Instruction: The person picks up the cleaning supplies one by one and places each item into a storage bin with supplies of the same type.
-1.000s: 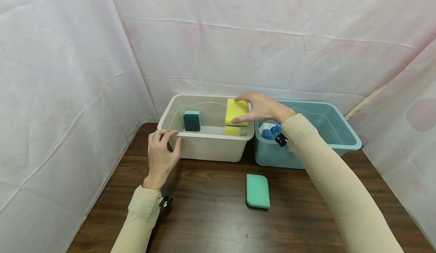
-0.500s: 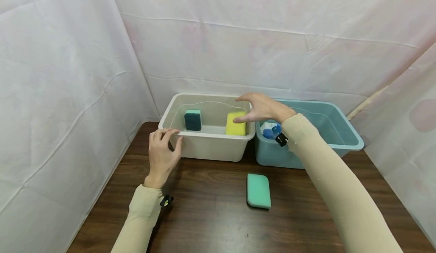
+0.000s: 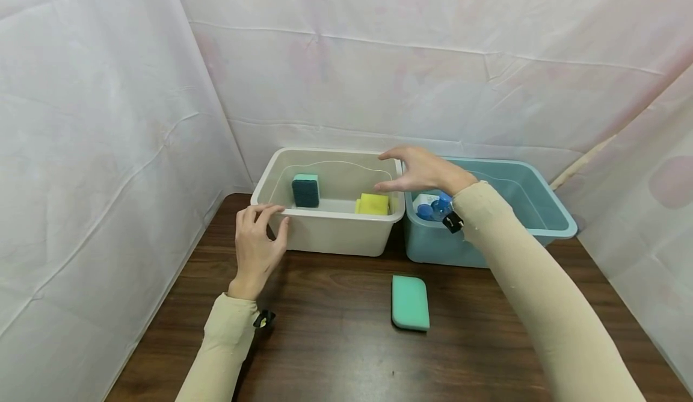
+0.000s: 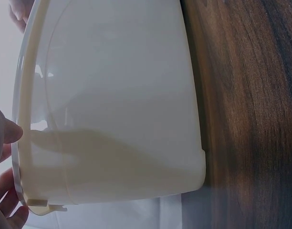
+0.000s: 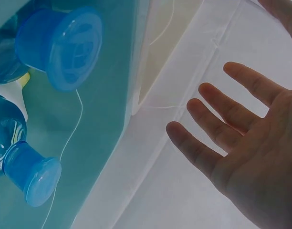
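Note:
My left hand (image 3: 257, 245) holds the front left corner of a white plastic bin (image 3: 335, 235), thumb and fingertips at its rim; the left wrist view shows this corner too. Over the bin's right end, my right hand (image 3: 417, 170) hovers with fingers and thumb spread. In the right wrist view that hand (image 5: 251, 138) has nothing in it. Yellow sponges (image 3: 375, 204) lie inside the bin, below the right hand, one overlapping another. A green sponge with a dark scouring side (image 3: 305, 192) stands upright farther left in the bin.
A blue-green bin (image 3: 444, 248) stands just right of the white one. Inside are clear blue bottles with blue caps (image 5: 74, 47). Another green sponge (image 3: 409, 303) lies flat on the dark wooden table (image 3: 335, 342). Pale curtains (image 3: 325, 77) enclose the back and sides.
My right hand let go of a yellow sponge, which dropped and tipped down into the white bin. That hand then moved slightly right. My left hand stayed at the rim.

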`<state>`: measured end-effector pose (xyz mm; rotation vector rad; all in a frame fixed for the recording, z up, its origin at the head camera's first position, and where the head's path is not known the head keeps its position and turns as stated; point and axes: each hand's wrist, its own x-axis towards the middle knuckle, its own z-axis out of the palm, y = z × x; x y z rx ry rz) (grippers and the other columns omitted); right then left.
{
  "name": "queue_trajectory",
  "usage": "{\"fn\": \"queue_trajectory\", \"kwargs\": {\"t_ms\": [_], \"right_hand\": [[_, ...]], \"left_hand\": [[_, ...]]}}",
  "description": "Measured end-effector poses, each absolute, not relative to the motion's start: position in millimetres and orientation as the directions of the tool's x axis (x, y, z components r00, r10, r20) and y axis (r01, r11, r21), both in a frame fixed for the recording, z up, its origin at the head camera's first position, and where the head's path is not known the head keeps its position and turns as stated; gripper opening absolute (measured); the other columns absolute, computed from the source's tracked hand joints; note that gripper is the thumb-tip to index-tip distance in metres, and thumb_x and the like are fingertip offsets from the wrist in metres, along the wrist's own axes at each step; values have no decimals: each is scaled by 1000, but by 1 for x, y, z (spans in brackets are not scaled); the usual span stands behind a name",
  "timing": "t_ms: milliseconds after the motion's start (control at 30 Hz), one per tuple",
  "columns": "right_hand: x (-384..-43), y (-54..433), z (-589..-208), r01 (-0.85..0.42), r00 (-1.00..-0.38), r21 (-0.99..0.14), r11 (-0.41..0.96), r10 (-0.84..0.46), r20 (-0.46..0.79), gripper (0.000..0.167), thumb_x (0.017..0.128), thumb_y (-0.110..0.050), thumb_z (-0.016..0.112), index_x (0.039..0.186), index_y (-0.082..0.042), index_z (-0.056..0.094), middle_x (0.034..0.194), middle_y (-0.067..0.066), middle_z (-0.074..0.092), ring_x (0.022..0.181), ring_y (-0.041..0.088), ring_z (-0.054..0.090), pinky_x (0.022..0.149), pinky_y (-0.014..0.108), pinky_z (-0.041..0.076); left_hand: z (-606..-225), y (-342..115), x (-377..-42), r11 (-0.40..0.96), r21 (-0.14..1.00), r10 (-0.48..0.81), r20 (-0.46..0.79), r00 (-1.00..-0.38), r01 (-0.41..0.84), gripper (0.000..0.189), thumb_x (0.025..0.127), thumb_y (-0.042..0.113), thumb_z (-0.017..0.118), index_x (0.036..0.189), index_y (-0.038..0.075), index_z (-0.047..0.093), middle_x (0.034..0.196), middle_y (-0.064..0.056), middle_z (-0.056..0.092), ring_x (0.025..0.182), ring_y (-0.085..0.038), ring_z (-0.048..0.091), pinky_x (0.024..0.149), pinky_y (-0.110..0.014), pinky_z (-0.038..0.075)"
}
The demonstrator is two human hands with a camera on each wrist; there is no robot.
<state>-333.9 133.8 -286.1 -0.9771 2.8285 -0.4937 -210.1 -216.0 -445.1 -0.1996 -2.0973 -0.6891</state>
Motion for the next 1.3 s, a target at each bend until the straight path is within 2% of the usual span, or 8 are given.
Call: {"fn": "queue_trajectory", "kwargs": {"t_ms": [400, 567, 900, 1067, 1300], "right_hand": [[-329, 137, -285, -582, -786, -337, 740, -618, 1, 85, 91, -62, 75, 160, -18, 49, 168, 10, 46, 157, 35, 40, 125, 62, 35], [-329, 138, -284, -588, -783, -331, 738, -621, 6, 87, 91, -65, 74, 160, -19, 49, 167, 10, 47, 154, 35, 44, 123, 62, 38], [-324, 142, -287, -595, -780, -333, 731, -625, 22, 84, 92, -60, 74, 159, -17, 50, 165, 11, 49, 148, 36, 50, 120, 62, 42], [-322, 145, -289, -606, -776, -321, 728, -629, 38, 83, 93, -61, 73, 159, -16, 51, 165, 11, 49, 149, 36, 49, 121, 63, 41], [-316, 155, -294, -618, -771, -297, 728, -635, 48, 82, 93, -59, 73, 159, -15, 51, 168, 14, 44, 158, 39, 36, 126, 65, 32]], "left_hand": [[-444, -216, -210, 830, 396, -112, 808, -579, 392, 21, 92, 14, 80, 111, 7, 78, 117, -19, 69, 111, -44, 56, 98, -59, 47], [-444, -216, -209, 832, 397, -111, 803, -586, 387, 21, 93, 16, 79, 112, 7, 78, 118, -19, 69, 112, -44, 56, 99, -59, 46], [-445, -217, -209, 833, 395, -103, 798, -594, 386, 22, 94, 17, 78, 113, 7, 78, 119, -19, 69, 111, -44, 56, 100, -58, 46], [-446, -216, -210, 833, 389, -108, 812, -573, 394, 21, 92, 14, 79, 111, 7, 78, 117, -18, 69, 109, -43, 56, 97, -58, 46], [-447, -213, -211, 835, 392, -107, 804, -585, 386, 20, 94, 16, 79, 112, 7, 78, 118, -19, 69, 110, -43, 57, 97, -58, 47]]}}
